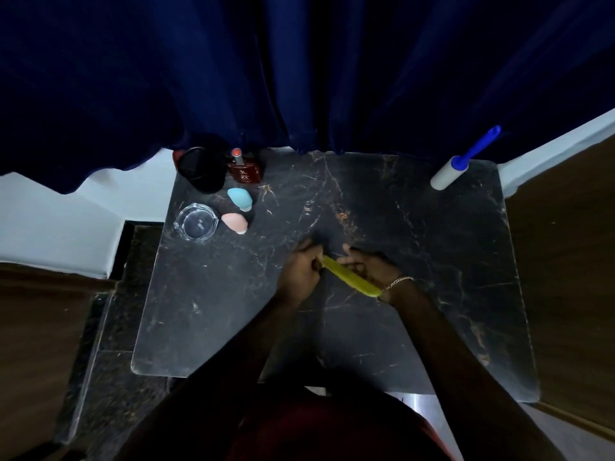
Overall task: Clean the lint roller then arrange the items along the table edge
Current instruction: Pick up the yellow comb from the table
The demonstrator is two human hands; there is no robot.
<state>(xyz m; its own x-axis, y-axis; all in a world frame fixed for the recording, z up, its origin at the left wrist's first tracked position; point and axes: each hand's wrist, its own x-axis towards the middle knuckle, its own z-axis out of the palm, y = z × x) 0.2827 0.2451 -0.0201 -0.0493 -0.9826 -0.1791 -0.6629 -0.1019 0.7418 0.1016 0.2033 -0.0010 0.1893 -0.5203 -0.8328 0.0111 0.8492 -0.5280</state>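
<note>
Left hand (301, 271) and right hand (374, 272) steady a yellow-green comb (351, 277) above the marble table (233, 311).
Left pinches its tip, right curls round its length, likely readying it for the distant lint roller (447, 174).

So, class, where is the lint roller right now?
In the head view, the lint roller lies at the far right corner of the table, by the blue curtain, untouched.

We see a dark blue curtain (299, 61) hanging in folds across the whole top of the frame. Below it, at middle left, a white wall (66, 227) shows. Brown wooden panels stand at the right edge (565, 261) and the left edge (40, 327). A dark speckled stone ledge (109, 377) lies at lower left.
</note>
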